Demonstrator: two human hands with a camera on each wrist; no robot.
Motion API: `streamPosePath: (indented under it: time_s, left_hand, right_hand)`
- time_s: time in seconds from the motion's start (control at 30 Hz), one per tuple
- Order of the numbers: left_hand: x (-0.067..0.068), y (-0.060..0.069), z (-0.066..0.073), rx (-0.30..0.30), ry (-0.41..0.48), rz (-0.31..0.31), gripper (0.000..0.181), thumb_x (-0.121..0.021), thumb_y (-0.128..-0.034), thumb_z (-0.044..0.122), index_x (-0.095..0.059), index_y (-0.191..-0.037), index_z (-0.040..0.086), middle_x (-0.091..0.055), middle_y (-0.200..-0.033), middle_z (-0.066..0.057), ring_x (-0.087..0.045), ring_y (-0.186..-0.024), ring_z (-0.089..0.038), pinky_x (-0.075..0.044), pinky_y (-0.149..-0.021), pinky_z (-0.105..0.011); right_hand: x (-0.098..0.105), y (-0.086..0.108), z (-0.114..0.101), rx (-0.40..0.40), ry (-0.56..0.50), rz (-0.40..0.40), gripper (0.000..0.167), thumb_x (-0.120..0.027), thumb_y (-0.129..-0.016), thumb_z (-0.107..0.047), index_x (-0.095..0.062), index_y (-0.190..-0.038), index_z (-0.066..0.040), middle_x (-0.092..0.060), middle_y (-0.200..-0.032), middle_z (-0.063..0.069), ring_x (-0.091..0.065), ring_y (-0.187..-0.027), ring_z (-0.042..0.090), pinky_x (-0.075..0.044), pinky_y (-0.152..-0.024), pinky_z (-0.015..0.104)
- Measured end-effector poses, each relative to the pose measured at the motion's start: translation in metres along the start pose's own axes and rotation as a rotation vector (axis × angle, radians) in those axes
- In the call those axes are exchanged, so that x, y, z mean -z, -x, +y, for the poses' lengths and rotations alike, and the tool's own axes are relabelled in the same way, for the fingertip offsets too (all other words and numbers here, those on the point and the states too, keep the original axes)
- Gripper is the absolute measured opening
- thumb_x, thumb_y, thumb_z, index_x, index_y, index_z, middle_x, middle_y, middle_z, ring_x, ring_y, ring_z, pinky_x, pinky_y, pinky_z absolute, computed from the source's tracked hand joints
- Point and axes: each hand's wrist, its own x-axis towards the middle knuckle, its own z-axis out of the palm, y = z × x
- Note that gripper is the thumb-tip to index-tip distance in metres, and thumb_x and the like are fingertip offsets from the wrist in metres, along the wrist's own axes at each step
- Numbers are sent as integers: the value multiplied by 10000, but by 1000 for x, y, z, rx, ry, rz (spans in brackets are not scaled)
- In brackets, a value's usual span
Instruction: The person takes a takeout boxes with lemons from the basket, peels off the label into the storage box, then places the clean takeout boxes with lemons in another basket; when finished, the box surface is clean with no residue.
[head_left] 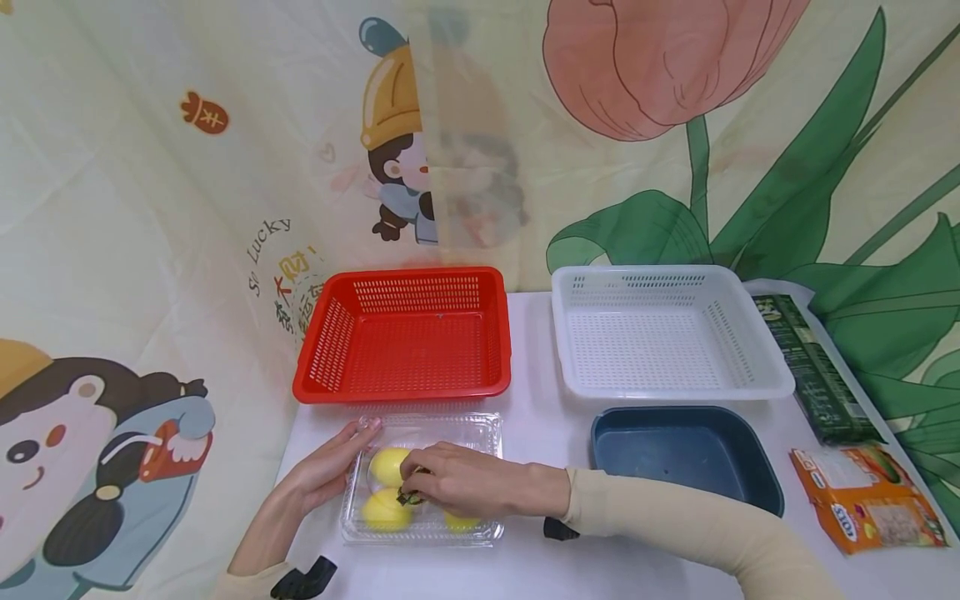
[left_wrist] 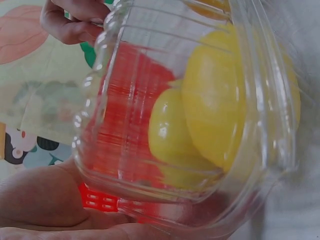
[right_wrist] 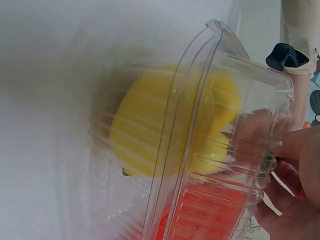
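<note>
- Right hand (head_left: 468,482), fingers curled over the clear plastic container (head_left: 450,425), appears to pinch a small dark item (head_left: 410,498) at the fingertips; whether that piece is stuck to the lid cannot be told.
- Left hand (head_left: 318,471) steadies the container's side, fingers fairly straight along the wall, not wrapped around it.
- The container sits on the white table (head_left: 531,354) between the two hands, directly below the right fingers and just beside the left palm. The red basket (head_left: 420,393) stands just beyond the left fingertips.
- Yellow fruit (head_left: 387,467) lies inside, beneath the plastic and near the right fingertips; another piece rests partly hidden under the right hand.
- The thin, ribbed shell looks light and springy, likely to dent under a hard squeeze and to slide on the table if tugged; most of the weight is probably the fruit.
- Glossy and rounded, the fruit looks firm but apt to roll and bruise.
- The surest hold would be low on both side walls, palms facing inward, fingers spread beneath the rim; the lid, under the right fingertips, looks too flimsy to lift by.
</note>
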Motion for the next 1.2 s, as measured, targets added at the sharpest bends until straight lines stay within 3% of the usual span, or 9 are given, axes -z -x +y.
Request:
streamPosePath:
  time_s: [0.13,0.33,0.57,0.97,1.2]
  left_hand:
    - [0,0,1,-1,3,-3,1037,-546,-1001,540,129,-1603,34,51,-1664,-272,-12,-1518,-505,-127,-1192,-659]
    - [-1,0,0,-8,4,-8,998,-527,-1017,520,117,-1605,35,38,-1661,-272,-9,-1518,-507,-113,-1193,-664]
    - [-1,-1,-1,-10,-5,-5,1014,-540,-1002,544,95,-1612,42,46,-1669,-268,0,-1523,-499,-107,-1199,-645]
    - [2,-1,-1,-3,-19,-2,1016,-535,-1004,545,104,-1610,40,46,-1669,-267,3,-1524,-494,-104,-1197,-641]
    - [1,-2,0,5,-26,-9,1010,-525,-1007,549,112,-1609,47,51,-1666,-272,1,-1519,-502,-111,-1187,-662]
  right_hand:
    - [2,3,1,-21,-59,24,273,-671,-989,-214,-698,-1256,-164,-602,-1237,-60,-599,-1112,26,-454,-991,121]
    - [8,11,2,-99,-303,63,248,-664,-989,-141,-702,-1233,-118,-572,-1241,-31,-619,-1106,4,-425,-984,33]
    - [23,26,7,-204,-448,133,209,-695,-969,-140,-732,-1173,-115,-593,-1212,-22,-605,-1114,21,-438,-978,44]
    - [54,61,26,-285,-436,249,253,-749,-917,-93,-738,-1170,-105,-623,-1194,-5,-609,-1114,74,-542,-923,145]
    - [72,99,39,-391,-410,280,287,-771,-894,-74,-734,-1177,-104,-616,-1211,-11,-614,-1106,87,-570,-906,189]
